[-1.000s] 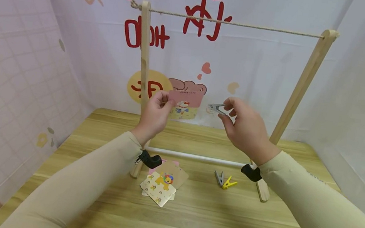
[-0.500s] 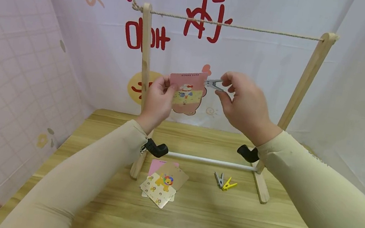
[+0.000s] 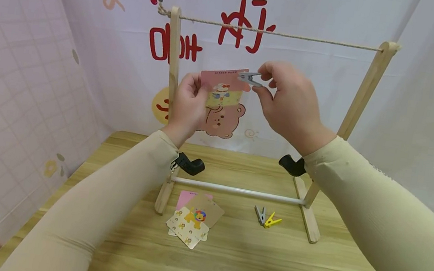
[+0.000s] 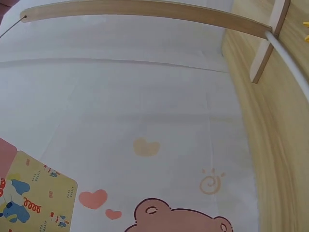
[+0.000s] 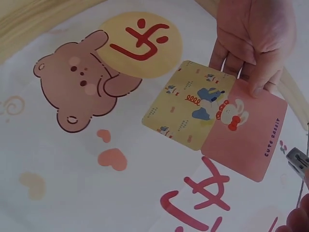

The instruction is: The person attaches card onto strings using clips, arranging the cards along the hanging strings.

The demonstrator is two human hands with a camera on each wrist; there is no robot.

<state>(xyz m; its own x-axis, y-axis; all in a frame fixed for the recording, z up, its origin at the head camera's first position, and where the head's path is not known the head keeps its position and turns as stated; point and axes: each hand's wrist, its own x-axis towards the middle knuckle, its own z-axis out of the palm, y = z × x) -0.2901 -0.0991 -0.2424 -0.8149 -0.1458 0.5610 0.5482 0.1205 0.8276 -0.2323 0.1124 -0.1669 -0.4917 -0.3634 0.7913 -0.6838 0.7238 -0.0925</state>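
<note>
Tabletop (image 3: 245, 260) of light wood grain adjoins a white backdrop cloth (image 3: 322, 11) printed with red characters, hearts and a bear; a grid-patterned panel (image 3: 8, 78) covers the left side. Wooden frame (image 3: 361, 91) carries a twine line (image 3: 318, 40). Left hand (image 3: 187, 108) pinches the rabbit card (image 3: 228, 86) below the twine line. Right hand (image 3: 290, 102) pinches the gray clothespin (image 3: 247, 78) by the card's upper-right corner; contact cannot be told. Overlapping cards (image 3: 189, 226), another gray clothespin (image 3: 260, 215) and a yellow clothespin (image 3: 271, 220) lie before the white crossbar (image 3: 242, 191)
</note>
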